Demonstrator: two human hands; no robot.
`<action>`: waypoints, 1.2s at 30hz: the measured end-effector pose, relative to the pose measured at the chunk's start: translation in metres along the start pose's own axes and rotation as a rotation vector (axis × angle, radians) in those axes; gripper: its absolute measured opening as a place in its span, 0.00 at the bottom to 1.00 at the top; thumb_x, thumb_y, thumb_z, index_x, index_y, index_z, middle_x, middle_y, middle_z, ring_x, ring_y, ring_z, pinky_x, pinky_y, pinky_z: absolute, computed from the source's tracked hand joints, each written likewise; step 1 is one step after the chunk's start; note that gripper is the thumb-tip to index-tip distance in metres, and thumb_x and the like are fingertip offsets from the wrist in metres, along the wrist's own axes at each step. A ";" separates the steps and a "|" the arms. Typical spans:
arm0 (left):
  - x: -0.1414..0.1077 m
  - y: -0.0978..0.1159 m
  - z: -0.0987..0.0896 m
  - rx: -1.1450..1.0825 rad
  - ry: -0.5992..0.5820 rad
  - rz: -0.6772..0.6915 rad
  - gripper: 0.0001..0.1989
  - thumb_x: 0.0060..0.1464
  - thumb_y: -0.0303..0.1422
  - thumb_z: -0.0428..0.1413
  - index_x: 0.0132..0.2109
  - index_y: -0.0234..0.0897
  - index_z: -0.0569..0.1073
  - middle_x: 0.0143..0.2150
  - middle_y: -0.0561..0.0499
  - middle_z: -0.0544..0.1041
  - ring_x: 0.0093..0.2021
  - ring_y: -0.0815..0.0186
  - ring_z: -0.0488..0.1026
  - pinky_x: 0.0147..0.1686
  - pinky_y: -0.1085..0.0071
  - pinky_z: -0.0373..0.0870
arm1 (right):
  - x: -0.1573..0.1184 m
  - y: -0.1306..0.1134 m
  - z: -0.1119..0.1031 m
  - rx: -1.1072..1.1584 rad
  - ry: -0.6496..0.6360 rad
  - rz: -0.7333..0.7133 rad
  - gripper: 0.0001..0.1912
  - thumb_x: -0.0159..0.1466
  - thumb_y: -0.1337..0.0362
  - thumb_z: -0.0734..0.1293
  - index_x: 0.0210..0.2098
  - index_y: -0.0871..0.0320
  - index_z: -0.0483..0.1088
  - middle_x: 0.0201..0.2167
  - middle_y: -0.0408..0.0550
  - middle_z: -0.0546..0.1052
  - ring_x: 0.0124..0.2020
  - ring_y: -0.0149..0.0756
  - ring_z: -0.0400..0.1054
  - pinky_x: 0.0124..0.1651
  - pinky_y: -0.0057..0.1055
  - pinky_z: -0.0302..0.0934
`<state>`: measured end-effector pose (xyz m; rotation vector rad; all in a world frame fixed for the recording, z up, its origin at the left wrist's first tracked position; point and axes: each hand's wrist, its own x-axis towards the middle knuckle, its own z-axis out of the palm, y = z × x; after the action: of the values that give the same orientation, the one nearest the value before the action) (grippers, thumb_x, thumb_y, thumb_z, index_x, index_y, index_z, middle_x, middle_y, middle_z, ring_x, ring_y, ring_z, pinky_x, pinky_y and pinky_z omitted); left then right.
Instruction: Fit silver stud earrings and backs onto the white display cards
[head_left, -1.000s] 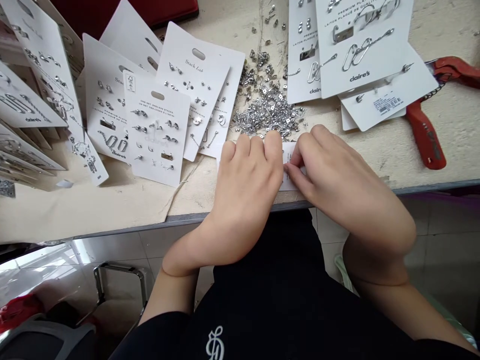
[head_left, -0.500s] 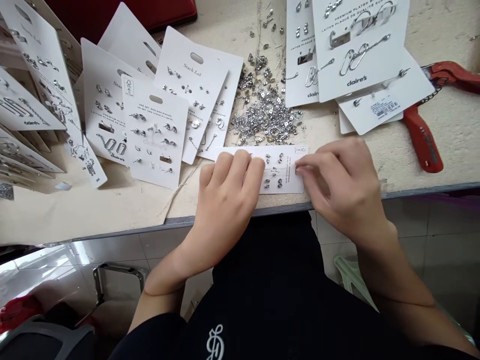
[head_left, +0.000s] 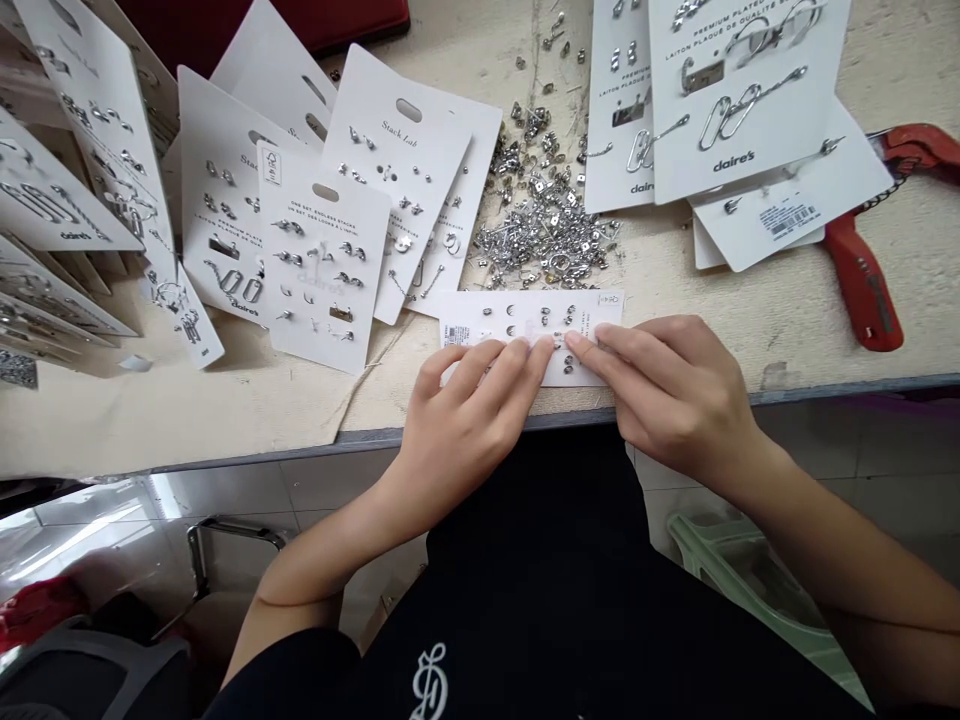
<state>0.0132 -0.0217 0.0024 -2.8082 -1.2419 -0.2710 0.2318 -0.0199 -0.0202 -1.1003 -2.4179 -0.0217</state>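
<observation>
A white earring card (head_left: 525,308) lies sideways, back up, at the table's front edge, with small metal backs in rows on it. My left hand (head_left: 480,395) rests on the card's lower left and middle, fingers bent close together. From the right, my right hand (head_left: 675,385) reaches over the card, its fingertips pressed near a small metal back close to my left fingertips. Whether a tiny part is between the right fingertips is hidden. Just beyond the card is a pile of small metal earring parts (head_left: 551,230).
Filled earring cards (head_left: 322,290) stand and overlap at the left. More cards (head_left: 742,130) are stacked at the right, beside red-handled pliers (head_left: 862,285). A dark red case (head_left: 330,20) is at the back. The table edge (head_left: 375,438) runs before my body.
My right hand has moved left from the card's right end to its middle rows. My left hand has shifted slightly down, uncovering more of the card. The view has shifted slightly.
</observation>
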 end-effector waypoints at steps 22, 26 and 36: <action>0.005 -0.013 0.001 -0.060 0.012 0.118 0.15 0.65 0.25 0.53 0.57 0.30 0.72 0.53 0.47 0.80 0.51 0.65 0.76 0.54 0.68 0.62 | 0.009 0.017 -0.007 0.053 -0.056 -0.237 0.17 0.64 0.78 0.64 0.52 0.68 0.72 0.43 0.58 0.80 0.38 0.42 0.72 0.38 0.39 0.72; 0.006 -0.013 0.000 -0.037 0.032 0.134 0.14 0.63 0.23 0.55 0.55 0.29 0.74 0.52 0.48 0.81 0.51 0.65 0.76 0.52 0.68 0.62 | 0.008 0.021 -0.005 0.205 -0.025 -0.164 0.15 0.64 0.79 0.64 0.49 0.67 0.73 0.44 0.58 0.80 0.40 0.42 0.73 0.40 0.39 0.73; 0.004 -0.011 0.003 -0.008 0.007 0.074 0.18 0.64 0.24 0.53 0.59 0.33 0.71 0.50 0.48 0.81 0.50 0.64 0.75 0.50 0.69 0.63 | 0.004 0.021 -0.003 0.342 -0.053 0.033 0.20 0.64 0.81 0.62 0.53 0.66 0.72 0.44 0.58 0.76 0.40 0.38 0.70 0.42 0.36 0.70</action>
<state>0.0079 -0.0113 0.0003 -2.8498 -1.1357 -0.2825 0.2457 -0.0036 -0.0197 -0.9907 -2.3344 0.4201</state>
